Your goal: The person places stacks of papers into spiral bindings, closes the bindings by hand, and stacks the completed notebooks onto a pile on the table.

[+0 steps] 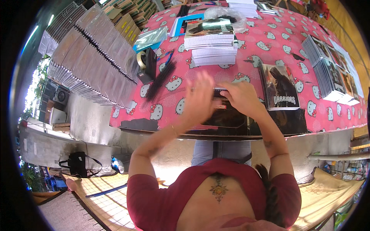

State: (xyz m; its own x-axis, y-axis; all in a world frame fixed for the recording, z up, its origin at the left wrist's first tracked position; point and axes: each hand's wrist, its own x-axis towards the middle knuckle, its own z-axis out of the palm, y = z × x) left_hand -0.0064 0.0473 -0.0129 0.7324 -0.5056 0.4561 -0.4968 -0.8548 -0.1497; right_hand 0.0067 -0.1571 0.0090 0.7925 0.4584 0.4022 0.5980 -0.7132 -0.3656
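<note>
In front of me a dark-covered notebook [225, 117] lies near the table's front edge, its far edge partly hidden by my hands. My right hand [243, 98] is closed at that far edge, with thumb and forefinger bent over it. My left hand [200, 96] is over the notebook's left side, its fingers smeared by motion. A faint, blurred dark streak like a spiral coil runs left from it. Several black spiral coils [161, 81] lie to the left. On the right lies a coil-bound notebook [280, 87] with a hooded figure on its cover.
Beyond my hands rises a notebook stack [214, 56]. A black tape dispenser [147, 67] stands left of it, beside tall stacks of wrapped notebooks [96, 57]. More bound notebooks [331, 73] are piled at the right. A pink patterned cloth [250, 46] covers the table.
</note>
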